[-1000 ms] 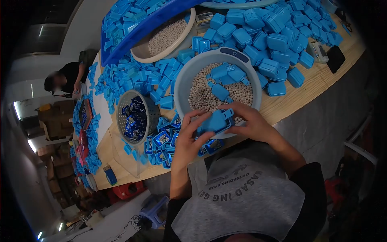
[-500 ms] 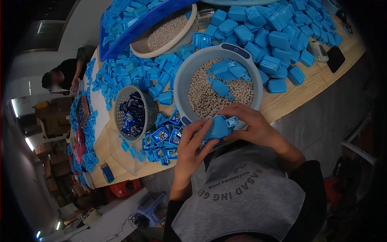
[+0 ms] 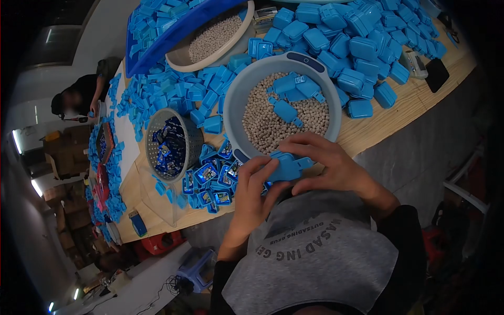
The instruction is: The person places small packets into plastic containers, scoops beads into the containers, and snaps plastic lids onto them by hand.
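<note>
Between both hands is a blue plastic case, held near the front rim of a grey basin. My left hand grips its left side with bent fingers. My right hand has thumb and fingers around the right side, by a small tab that sticks out. Inside the basin, several blue pieces with tabs lie on beige beads. Small open blue cases with printed contents are heaped left of my left hand.
A perforated basket holds dark blue packets. Closed blue cases are piled at the back right, smaller blue parts at the left. Behind are a blue tray and a cream bowl of beads. Another person is at far left.
The blue case has moved slightly down toward my body and been tilted between my hands. The view has shifted slightly. The other person's arm has moved a little.
</note>
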### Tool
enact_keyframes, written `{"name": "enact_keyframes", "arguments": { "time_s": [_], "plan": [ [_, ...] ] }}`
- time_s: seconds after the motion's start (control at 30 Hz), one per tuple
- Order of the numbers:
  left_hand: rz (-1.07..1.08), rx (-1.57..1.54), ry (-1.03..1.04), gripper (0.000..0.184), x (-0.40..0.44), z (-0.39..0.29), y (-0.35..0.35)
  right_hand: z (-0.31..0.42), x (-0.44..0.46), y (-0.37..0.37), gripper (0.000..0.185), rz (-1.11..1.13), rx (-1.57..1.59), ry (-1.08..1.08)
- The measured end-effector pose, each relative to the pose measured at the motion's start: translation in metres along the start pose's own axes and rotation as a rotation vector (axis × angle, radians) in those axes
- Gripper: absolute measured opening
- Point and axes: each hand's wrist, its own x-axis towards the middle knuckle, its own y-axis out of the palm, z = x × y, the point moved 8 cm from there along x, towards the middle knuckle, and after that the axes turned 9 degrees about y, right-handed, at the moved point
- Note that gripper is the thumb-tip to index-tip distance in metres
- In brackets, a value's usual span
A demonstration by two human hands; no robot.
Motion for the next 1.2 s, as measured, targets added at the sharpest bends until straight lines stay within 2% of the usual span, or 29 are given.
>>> {"name": "enact_keyframes", "arguments": {
  "time_s": [0.4, 0.53, 0.6, 0.63, 0.73, 0.8, 0.83, 0.93, 1.07, 1.1, 1.2],
  "plan": [
    [-0.016, 0.153, 0.063, 0.060, -0.005, -0.013, -0.002, 0.008, 0.002, 0.002, 0.057, -0.004, -0.022, -0.080],
    [-0.045, 0.075, 0.027, 0.058, -0.007, -0.008, -0.003, 0.012, 0.003, 0.004, 0.057, 0.005, -0.088, -0.106],
    [-0.036, 0.048, -0.014, 0.056, -0.008, -0.001, -0.003, 0.009, 0.005, 0.005, 0.055, 0.028, -0.068, -0.031],
    [-0.029, 0.001, -0.056, 0.055, -0.009, 0.003, -0.004, 0.005, 0.005, 0.007, 0.055, 0.044, -0.084, -0.006],
    [-0.020, -0.061, -0.010, 0.052, -0.009, 0.017, -0.004, 0.004, 0.009, 0.010, 0.056, 0.058, -0.138, -0.020],
    [0.034, -0.235, -0.081, 0.052, -0.010, 0.027, 0.000, 0.001, 0.011, 0.015, 0.056, 0.049, -0.106, -0.031],
    [0.097, -0.474, -0.130, 0.054, -0.013, 0.035, 0.010, 0.002, 0.010, 0.016, 0.056, 0.044, -0.083, -0.018],
    [0.113, -0.765, -0.357, 0.056, -0.020, 0.045, 0.022, 0.007, 0.016, 0.021, 0.055, 0.061, -0.065, -0.002],
    [0.086, -0.749, -0.307, 0.055, -0.024, 0.050, 0.020, 0.001, 0.011, 0.031, 0.053, 0.110, -0.046, 0.030],
    [0.078, -0.793, -0.366, 0.052, -0.026, 0.052, 0.022, 0.002, 0.012, 0.032, 0.053, 0.123, -0.074, 0.029],
    [0.077, -0.842, -0.414, 0.051, -0.032, 0.057, 0.034, -0.017, 0.012, 0.031, 0.056, 0.167, -0.049, 0.199]
  ]
}}
